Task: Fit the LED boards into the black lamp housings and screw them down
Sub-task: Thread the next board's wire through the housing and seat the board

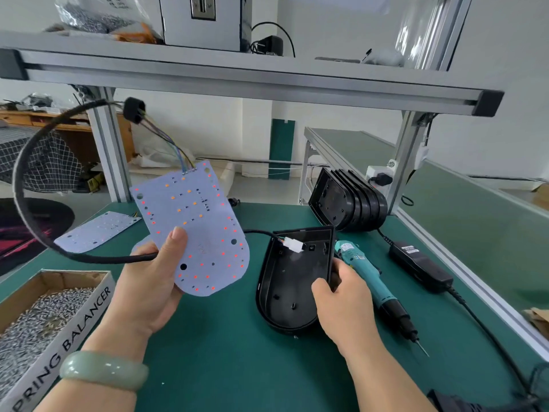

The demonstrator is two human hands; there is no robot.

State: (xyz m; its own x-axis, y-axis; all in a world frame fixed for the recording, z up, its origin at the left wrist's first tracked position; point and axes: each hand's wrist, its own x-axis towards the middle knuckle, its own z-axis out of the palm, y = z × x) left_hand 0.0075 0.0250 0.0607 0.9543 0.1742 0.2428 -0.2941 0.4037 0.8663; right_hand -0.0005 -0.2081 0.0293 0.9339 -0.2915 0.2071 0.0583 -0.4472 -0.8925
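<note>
The LED board [193, 221] is up in the air, on the left side, held in the left hand [148, 281]. The thumb presses on the front of the board and the other fingers are curled behind it. The side with the little lights faces the person.

The black lamp housing [285, 281] is just to the right of the board, down on the green tabletop [214, 337]. The right hand [341, 301] grips its right edge, with fingers curled over the rim. The housing looks tipped a bit, so its open side faces up and toward the board.

Both things point the same way. The board's round end is low and near the person, and its flat end with the wires is high and far. The housing also has its round end near and its flat end far. So I think the board only has to go right and down, then lie flat inside. The left hand is the one to bring it.

A black cable [104, 259] loops from the top of the board, goes round the left, and ends in a white plug [294, 246] inside the housing. It may get in the way.

The blue screwdriver [365, 272] lies just beside the right hand. No screws are in yet.
</note>
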